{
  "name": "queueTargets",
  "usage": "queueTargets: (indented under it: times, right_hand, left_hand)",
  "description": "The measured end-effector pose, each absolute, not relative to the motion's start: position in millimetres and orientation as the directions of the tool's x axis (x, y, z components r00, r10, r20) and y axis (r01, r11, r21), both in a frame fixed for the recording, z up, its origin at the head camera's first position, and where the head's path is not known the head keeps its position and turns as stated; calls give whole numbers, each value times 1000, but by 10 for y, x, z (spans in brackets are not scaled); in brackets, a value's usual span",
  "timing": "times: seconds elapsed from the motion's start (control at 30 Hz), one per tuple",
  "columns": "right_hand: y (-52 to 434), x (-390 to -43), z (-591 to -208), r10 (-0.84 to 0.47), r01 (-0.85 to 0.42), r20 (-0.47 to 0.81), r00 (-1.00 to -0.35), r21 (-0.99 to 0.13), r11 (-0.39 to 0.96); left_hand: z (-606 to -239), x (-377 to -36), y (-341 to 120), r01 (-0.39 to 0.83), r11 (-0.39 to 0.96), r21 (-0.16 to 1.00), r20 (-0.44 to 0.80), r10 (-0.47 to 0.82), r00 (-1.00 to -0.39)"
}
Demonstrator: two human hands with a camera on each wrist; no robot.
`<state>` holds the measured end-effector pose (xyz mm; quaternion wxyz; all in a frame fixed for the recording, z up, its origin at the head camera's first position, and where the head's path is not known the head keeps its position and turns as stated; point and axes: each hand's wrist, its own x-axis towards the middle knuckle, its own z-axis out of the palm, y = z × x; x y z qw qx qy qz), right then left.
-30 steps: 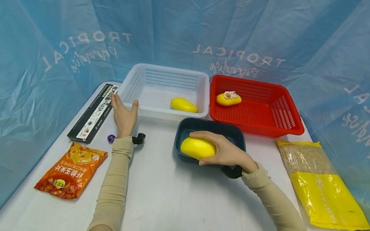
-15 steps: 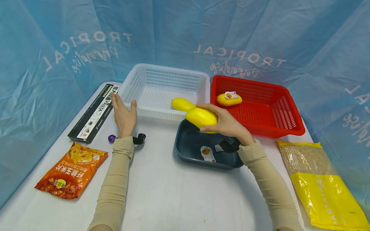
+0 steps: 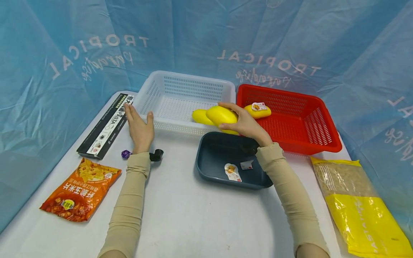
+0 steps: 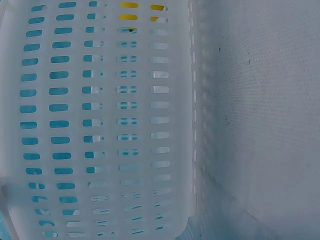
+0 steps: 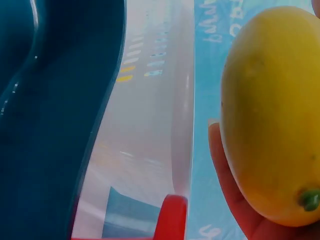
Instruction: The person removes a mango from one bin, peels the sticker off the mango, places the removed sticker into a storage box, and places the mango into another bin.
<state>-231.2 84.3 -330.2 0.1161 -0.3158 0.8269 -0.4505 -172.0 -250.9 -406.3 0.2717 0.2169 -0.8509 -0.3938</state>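
My right hand (image 3: 242,120) grips a yellow mango (image 3: 221,114), raised over the front right rim of the white basket (image 3: 180,123). In the right wrist view the mango (image 5: 272,115) shows its green stem end, with fingers curled behind it. A second mango (image 3: 200,116) lies inside the white basket, partly covered by the held one. My left hand (image 3: 140,130) holds nothing; its fingers are extended beside the basket's front left corner, close to a black pasta box (image 3: 106,125). The left wrist view looks onto the basket's slotted wall (image 4: 110,112).
A red basket (image 3: 290,141) with a labelled mango (image 3: 260,111) adjoins the white one. In front stands a dark blue bin (image 3: 209,168) holding two paper labels. An orange snack bag (image 3: 80,190) and purple lollipop (image 3: 126,154) lie left, a yellow pasta bag (image 3: 364,215) right.
My right hand has lifted the mango out of the dark bin and carried it away from me to the white basket's rim, uncovering the labels. The left hand stays in place.
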Motion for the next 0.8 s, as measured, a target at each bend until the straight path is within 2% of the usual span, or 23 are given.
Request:
queueTargets:
  times: [0.47,0.8]
  right_hand:
    - [569,-2585,-3312,-590,-379,62,-805,-819,431]
    - [416,-2720,-3431,-614,-399,68,-786,-815,420]
  left_hand:
    - [-4063,-1716,-2529,-138,619,773,319,-568,-759]
    - [-4073,-1717,-2530,-135,623,770,328,-569,-754]
